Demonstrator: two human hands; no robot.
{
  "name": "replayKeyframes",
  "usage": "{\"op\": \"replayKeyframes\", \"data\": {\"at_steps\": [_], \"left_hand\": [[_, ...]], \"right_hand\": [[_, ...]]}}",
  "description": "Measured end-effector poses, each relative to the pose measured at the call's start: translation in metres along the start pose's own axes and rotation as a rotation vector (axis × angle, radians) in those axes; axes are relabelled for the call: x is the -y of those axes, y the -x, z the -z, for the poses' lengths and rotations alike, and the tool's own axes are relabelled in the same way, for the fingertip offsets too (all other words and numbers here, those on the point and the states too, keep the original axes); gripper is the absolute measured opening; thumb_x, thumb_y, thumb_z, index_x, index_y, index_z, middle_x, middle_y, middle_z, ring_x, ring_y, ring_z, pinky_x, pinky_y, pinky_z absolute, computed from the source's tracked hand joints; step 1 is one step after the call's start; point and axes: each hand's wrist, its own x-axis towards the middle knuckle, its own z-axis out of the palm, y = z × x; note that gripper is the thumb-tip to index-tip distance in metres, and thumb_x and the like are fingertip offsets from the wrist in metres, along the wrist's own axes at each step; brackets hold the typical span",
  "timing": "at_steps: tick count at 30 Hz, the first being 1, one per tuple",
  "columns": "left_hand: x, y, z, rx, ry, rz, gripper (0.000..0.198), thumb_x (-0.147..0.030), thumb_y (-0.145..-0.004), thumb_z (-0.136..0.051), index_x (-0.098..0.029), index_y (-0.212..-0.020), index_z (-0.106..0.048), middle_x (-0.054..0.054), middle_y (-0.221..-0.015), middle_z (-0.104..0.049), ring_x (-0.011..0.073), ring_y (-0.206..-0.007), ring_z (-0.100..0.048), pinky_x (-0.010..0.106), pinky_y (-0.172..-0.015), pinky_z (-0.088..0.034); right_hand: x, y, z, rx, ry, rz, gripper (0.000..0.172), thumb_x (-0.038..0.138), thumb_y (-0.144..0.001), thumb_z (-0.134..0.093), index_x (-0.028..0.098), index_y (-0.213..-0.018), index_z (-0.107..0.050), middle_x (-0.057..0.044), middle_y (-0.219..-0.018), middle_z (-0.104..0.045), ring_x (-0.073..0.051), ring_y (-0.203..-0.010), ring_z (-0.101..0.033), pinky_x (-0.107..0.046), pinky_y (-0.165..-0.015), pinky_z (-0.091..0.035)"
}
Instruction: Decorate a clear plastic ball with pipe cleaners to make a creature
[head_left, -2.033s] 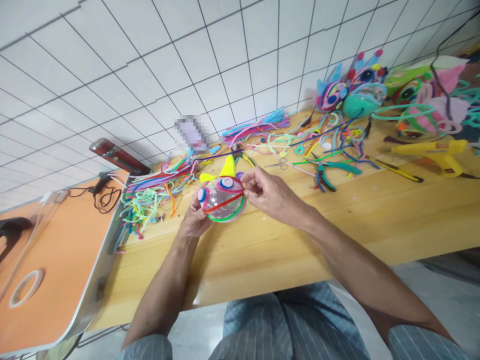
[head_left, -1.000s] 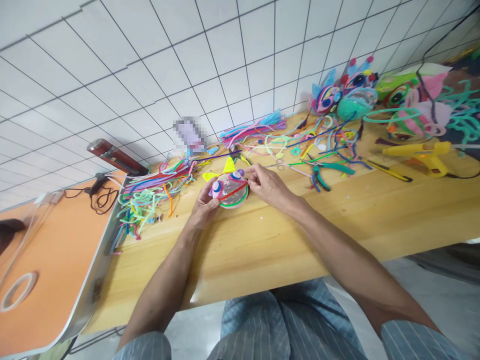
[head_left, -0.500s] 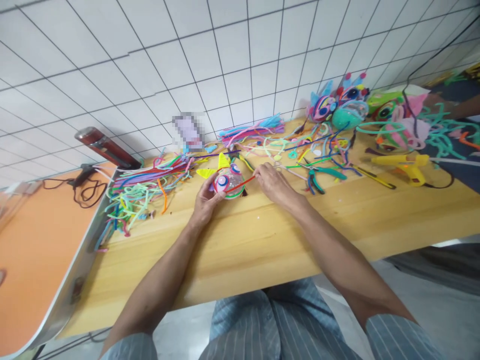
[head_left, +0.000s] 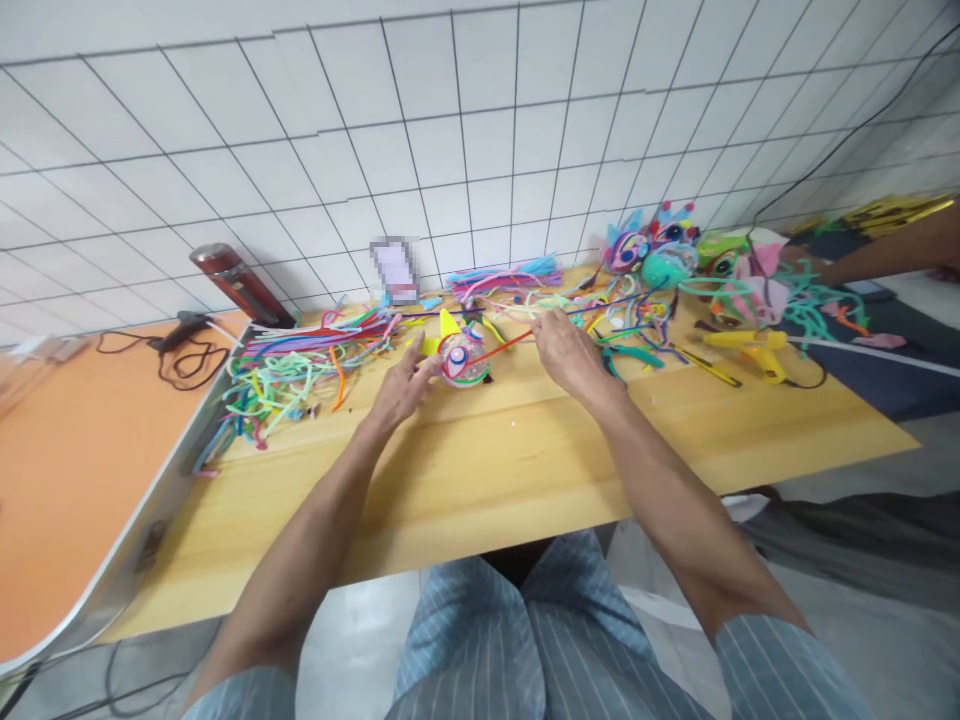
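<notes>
A small clear ball craft [head_left: 463,358] with coiled pipe-cleaner eyes and yellow fins rests on the wooden table [head_left: 525,450]. My left hand [head_left: 402,388] lies beside it on the left, fingers stretched out, fingertips touching or nearly touching the ball. My right hand [head_left: 564,350] is to the right, pinching the far end of a red pipe cleaner [head_left: 501,349] that runs from the ball to my fingers.
Loose pipe cleaners [head_left: 300,370] pile up at the left and along the wall. Pliers [head_left: 630,355], a yellow glue gun [head_left: 750,345] and finished crafts [head_left: 660,255] lie at the right. An orange table [head_left: 75,450] and a red flask [head_left: 232,285] stand left. Another person's arm [head_left: 885,250] shows far right.
My view pulled back and rose. The ball went down from my hands onto the table; my left hand opened beside it. My right hand drew the red pipe cleaner out to the right.
</notes>
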Motion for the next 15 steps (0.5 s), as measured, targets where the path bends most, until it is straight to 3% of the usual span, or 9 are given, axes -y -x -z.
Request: {"op": "replayKeyframes", "data": {"at_steps": [3, 5, 7, 8, 10, 12, 15], "left_hand": [[-0.03, 0.008, 0.012, -0.176, -0.447, -0.151, 0.069, -0.067, -0.09, -0.093, -0.018, -0.138, -0.084, 0.006, -0.087, -0.075, 0.0295, -0.089, -0.075, 0.042, -0.101, -0.062], [-0.049, 0.022, 0.009, -0.298, -0.667, -0.341, 0.059, -0.063, -0.105, -0.078, -0.018, -0.143, -0.08, 0.01, -0.104, -0.076, 0.0333, -0.107, -0.074, 0.049, -0.112, -0.058], [-0.062, 0.04, -0.005, -0.288, -0.683, -0.421, 0.054, -0.054, -0.11, -0.073, -0.017, -0.148, -0.077, 0.016, -0.126, -0.076, 0.0339, -0.12, -0.071, 0.051, -0.12, -0.054], [-0.066, 0.049, -0.015, -0.237, -0.678, -0.469, 0.051, -0.052, -0.108, -0.075, -0.019, -0.146, -0.078, 0.016, -0.135, -0.076, 0.0336, -0.128, -0.07, 0.05, -0.123, -0.052], [-0.067, 0.064, -0.04, -0.015, -0.651, -0.537, 0.044, -0.048, -0.109, -0.069, -0.019, -0.14, -0.079, 0.016, -0.137, -0.078, 0.0331, -0.131, -0.071, 0.048, -0.12, -0.054], [-0.061, 0.07, -0.063, 0.226, -0.572, -0.448, 0.037, -0.045, -0.11, -0.063, -0.018, -0.127, -0.081, 0.012, -0.118, -0.084, 0.0289, -0.113, -0.078, 0.042, -0.105, -0.06], [-0.045, 0.065, -0.086, 0.435, -0.41, -0.262, 0.037, -0.046, -0.108, -0.058, -0.019, -0.112, -0.082, 0.007, -0.095, -0.084, 0.0228, -0.084, -0.076, 0.034, -0.081, -0.059]], "right_hand": [[0.003, 0.014, 0.015, -0.042, 0.043, 0.002, 0.036, 0.025, -0.12, -0.038, 0.016, -0.131, -0.071, -0.021, -0.132, -0.075, -0.032, -0.105, -0.072, -0.039, -0.085, -0.05], [0.011, 0.028, 0.025, -0.029, 0.089, 0.003, 0.036, 0.025, -0.12, -0.038, 0.017, -0.13, -0.072, -0.019, -0.129, -0.075, -0.031, -0.104, -0.072, -0.037, -0.084, -0.049], [0.022, 0.044, 0.034, 0.024, 0.126, 0.026, 0.036, 0.023, -0.119, -0.038, 0.018, -0.129, -0.072, -0.018, -0.13, -0.074, -0.03, -0.105, -0.072, -0.036, -0.083, -0.049], [0.03, 0.052, 0.036, 0.061, 0.141, 0.046, 0.036, 0.021, -0.119, -0.039, 0.018, -0.13, -0.072, -0.018, -0.131, -0.074, -0.03, -0.106, -0.073, -0.036, -0.083, -0.048], [0.044, 0.066, 0.038, 0.143, 0.176, 0.085, 0.036, 0.02, -0.119, -0.039, 0.018, -0.131, -0.073, -0.019, -0.133, -0.073, -0.029, -0.106, -0.074, -0.035, -0.081, -0.048], [0.054, 0.073, 0.036, 0.207, 0.217, 0.116, 0.038, 0.02, -0.12, -0.037, 0.017, -0.133, -0.073, -0.019, -0.132, -0.074, -0.029, -0.105, -0.076, -0.035, -0.08, -0.049], [0.057, 0.075, 0.028, 0.253, 0.268, 0.142, 0.04, 0.02, -0.12, -0.036, 0.017, -0.135, -0.073, -0.018, -0.126, -0.076, -0.03, -0.105, -0.078, -0.037, -0.082, -0.05]]}}
